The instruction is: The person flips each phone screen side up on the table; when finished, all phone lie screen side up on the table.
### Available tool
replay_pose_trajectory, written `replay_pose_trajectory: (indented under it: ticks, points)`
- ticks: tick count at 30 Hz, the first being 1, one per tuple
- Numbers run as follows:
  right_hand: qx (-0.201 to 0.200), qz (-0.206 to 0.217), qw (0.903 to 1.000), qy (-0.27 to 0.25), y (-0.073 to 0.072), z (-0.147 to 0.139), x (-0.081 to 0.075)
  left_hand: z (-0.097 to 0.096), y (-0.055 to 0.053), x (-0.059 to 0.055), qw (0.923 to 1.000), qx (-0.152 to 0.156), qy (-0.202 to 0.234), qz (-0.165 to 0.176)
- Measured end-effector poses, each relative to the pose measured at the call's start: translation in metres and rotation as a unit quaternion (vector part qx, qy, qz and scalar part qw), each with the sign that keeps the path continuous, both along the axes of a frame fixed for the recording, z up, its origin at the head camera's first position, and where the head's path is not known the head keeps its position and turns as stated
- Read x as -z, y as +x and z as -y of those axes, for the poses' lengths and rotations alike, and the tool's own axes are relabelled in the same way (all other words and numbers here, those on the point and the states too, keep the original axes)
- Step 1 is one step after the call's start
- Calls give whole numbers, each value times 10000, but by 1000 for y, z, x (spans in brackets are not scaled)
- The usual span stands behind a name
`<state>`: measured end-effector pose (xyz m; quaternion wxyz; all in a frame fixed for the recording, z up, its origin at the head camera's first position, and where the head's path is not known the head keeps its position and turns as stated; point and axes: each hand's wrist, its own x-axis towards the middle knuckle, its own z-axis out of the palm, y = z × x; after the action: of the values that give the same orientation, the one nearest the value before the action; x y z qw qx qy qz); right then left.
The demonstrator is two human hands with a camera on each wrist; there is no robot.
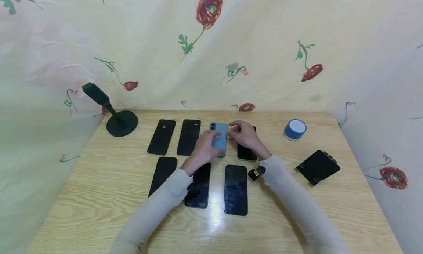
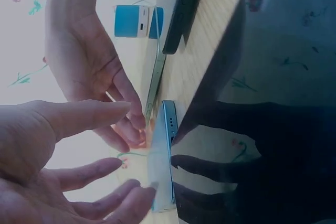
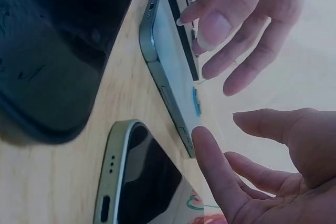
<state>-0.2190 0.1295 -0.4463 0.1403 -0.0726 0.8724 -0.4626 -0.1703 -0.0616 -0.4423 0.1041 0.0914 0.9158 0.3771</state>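
A light blue phone [image 1: 218, 131] lies back side up on the wooden table, its two camera lenses at the far left corner. My left hand [image 1: 204, 147] is spread over it, thumb apart from the fingers; the left wrist view shows no grip on the phone. Just right of that phone is my right hand [image 1: 243, 134], fingers loosely bent, one fingertip close to its edge in the right wrist view. Whether that fingertip touches cannot be told. Beneath my right hand lies a phone with a dark screen [image 1: 246, 153], partly hidden; its pale green frame [image 3: 111, 177] shows up close.
More dark phones lie around: two at the back left [image 1: 162, 136], [image 1: 188, 136], several nearer the front, such as one phone [image 1: 236, 189]. A black stand [image 1: 121, 123] is at the far left. A blue-and-white cylinder [image 1: 295, 130] and a black folding holder [image 1: 318, 167] sit at right.
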Motion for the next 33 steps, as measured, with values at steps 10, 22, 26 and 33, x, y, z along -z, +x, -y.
replay_pose_trajectory:
  ticks: [10,22,26,33]
  points:
    - [27,73,9996,255,-12,8,6,-10,8,-1,9953,117,-962,2]
    - [6,234,9986,466,-20,14,7,-27,9,1,9803,242,-1956,92]
    - [-27,214,9986,489,-21,14,8,-30,9,1,9733,312,-2275,-58]
    - [-35,269,9982,536,-22,15,9,-34,10,-1,9663,342,-2541,-246]
